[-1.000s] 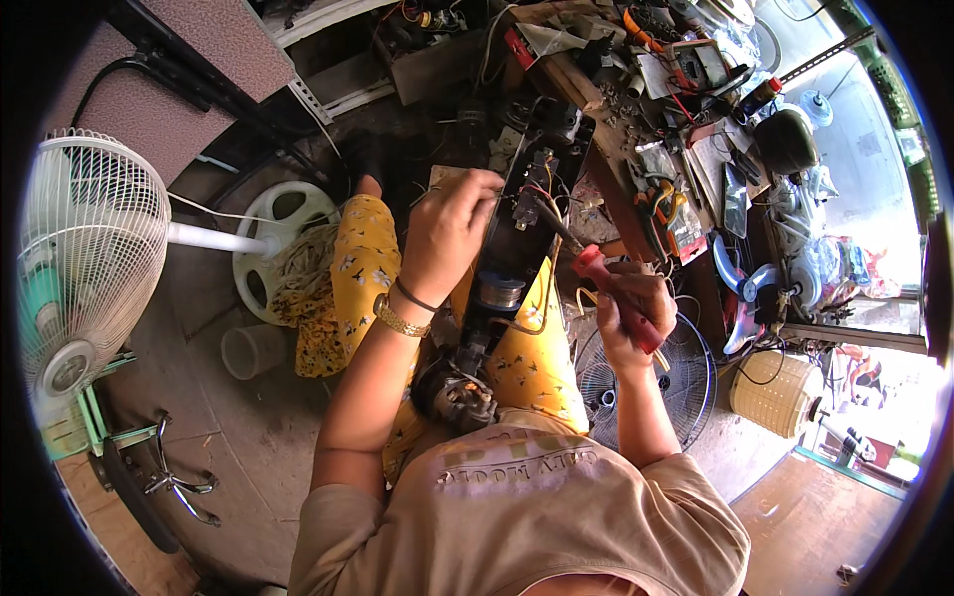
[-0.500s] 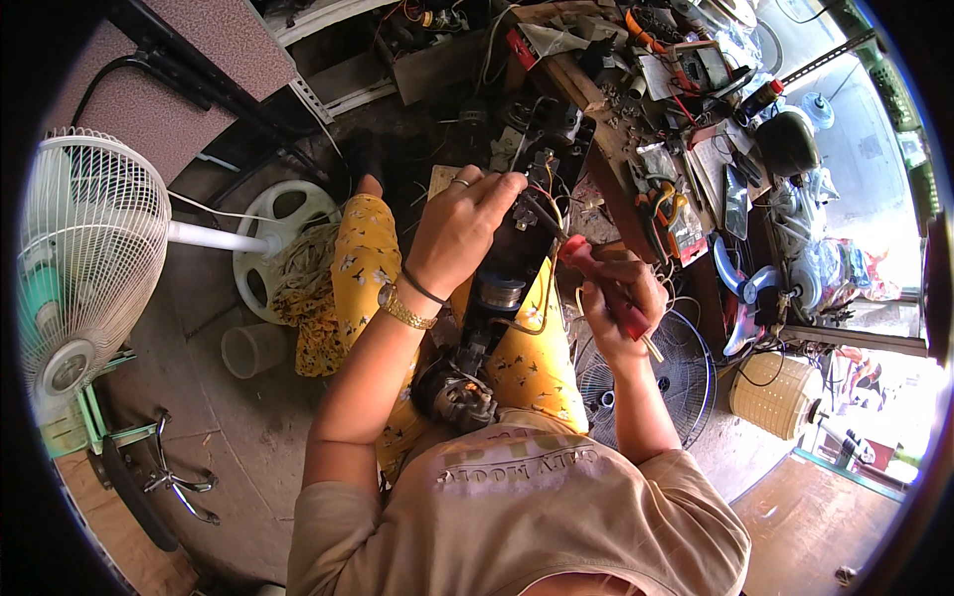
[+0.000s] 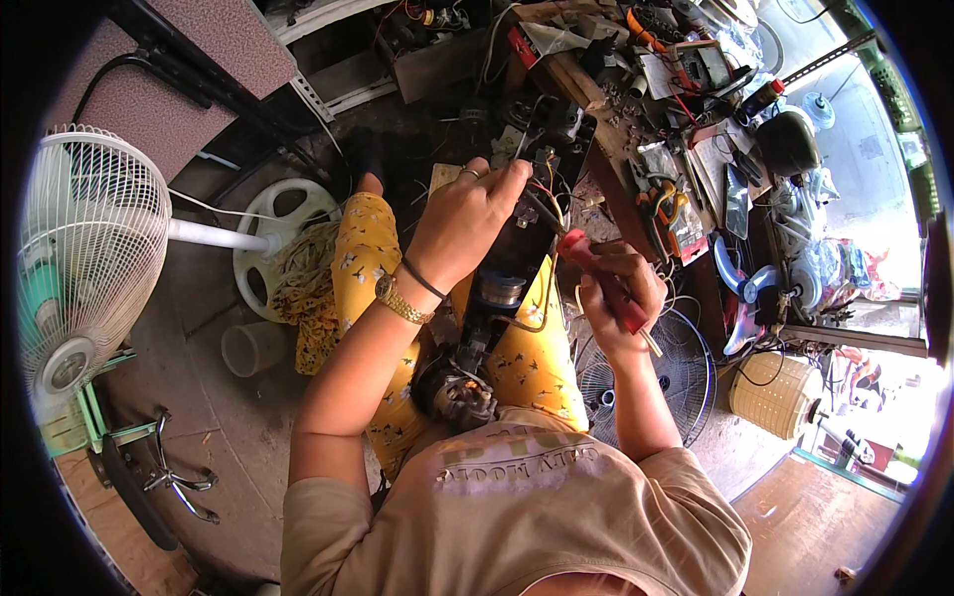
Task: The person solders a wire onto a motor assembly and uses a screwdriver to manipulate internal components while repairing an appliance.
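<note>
A long black fan body (image 3: 505,260) lies between my knees, with its bare motor (image 3: 459,393) near my lap and loose wires (image 3: 545,191) at its far, opened part. My right hand (image 3: 624,283) is wrapped round the red handle of a screwdriver (image 3: 576,245); its dark shaft reaches left to the wired part of the body. My left hand (image 3: 469,214), with a ring and a gold watch, is closed in a pinch at the body's left edge. What its fingertips hold is hidden. A thin pale stick pokes out below my right hand.
A wooden bench (image 3: 621,164) crowded with tools, pliers (image 3: 661,209) and parts stands at the right. A black fan grille (image 3: 656,382) lies below my right arm. At the left are a white standing fan (image 3: 94,258), its round base (image 3: 248,273) and a plastic tub (image 3: 251,350).
My left hand has shifted slightly up and to the right, and its forearm has turned a little. The right hand and screwdriver have barely moved.
</note>
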### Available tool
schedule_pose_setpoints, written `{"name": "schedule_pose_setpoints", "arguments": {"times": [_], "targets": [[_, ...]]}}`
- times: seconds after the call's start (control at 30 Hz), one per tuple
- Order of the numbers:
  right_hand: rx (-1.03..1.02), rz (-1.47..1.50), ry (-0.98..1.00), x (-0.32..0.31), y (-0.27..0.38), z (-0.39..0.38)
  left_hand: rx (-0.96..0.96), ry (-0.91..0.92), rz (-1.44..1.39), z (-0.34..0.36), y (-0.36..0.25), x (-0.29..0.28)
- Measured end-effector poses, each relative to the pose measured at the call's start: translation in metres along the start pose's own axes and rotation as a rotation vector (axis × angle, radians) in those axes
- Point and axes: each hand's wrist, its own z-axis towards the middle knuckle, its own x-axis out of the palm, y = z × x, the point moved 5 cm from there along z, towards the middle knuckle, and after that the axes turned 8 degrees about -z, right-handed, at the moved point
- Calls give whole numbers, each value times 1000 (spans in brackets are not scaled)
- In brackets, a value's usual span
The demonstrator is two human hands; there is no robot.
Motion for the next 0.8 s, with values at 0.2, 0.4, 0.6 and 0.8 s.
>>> {"name": "schedule_pose_setpoints", "arguments": {"times": [0.2,0.4,0.6,0.8], "targets": [[-6,20,-5,1,1,1,-15,-17,-9,0,1,-1],[26,28,8,1,1,2,-29,-25,-17,1,3,-1],[-69,42,-63,0,5,5,3,-36,-26,1,2,-1],[-57,45,-48,1,5,5,12,-27,-7,1,1,-1]]}}
